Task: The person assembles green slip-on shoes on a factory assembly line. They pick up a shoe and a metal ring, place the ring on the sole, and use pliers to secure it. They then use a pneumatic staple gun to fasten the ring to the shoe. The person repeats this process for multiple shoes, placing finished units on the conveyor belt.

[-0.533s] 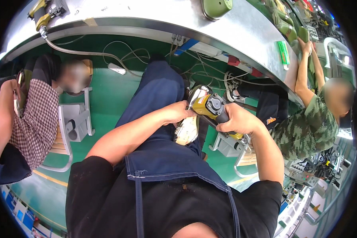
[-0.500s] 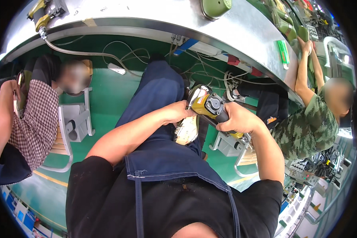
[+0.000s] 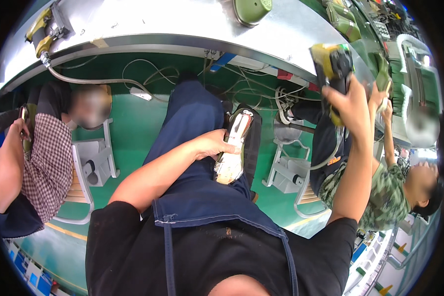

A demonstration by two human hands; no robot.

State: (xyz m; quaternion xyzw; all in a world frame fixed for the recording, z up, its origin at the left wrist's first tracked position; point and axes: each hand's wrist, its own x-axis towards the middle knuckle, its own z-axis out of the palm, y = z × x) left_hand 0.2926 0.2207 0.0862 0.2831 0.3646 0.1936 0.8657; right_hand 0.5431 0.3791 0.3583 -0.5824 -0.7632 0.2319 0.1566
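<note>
One hand (image 3: 352,106) newly raised with tool (image 3: 332,66).

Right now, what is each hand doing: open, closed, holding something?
Left hand: closed on a silvery oblong part resting on the lap.
Right hand: closed on a yellow-and-black power tool, raised toward the workbench.

Yellow-black power tool (image 3: 332,66) raised; shoe (image 3: 235,144) on lap.

Even, bright overhead light. Glare on the metal table edge (image 3: 182,22) at 12 o'clock. Under-table area shaded, soft shadows. Strong fisheye bending toward the rim; black vignette in the corners. Right hand (image 3: 352,106) at 2 o'clock slightly motion-blurred. Centre sharp.
</note>
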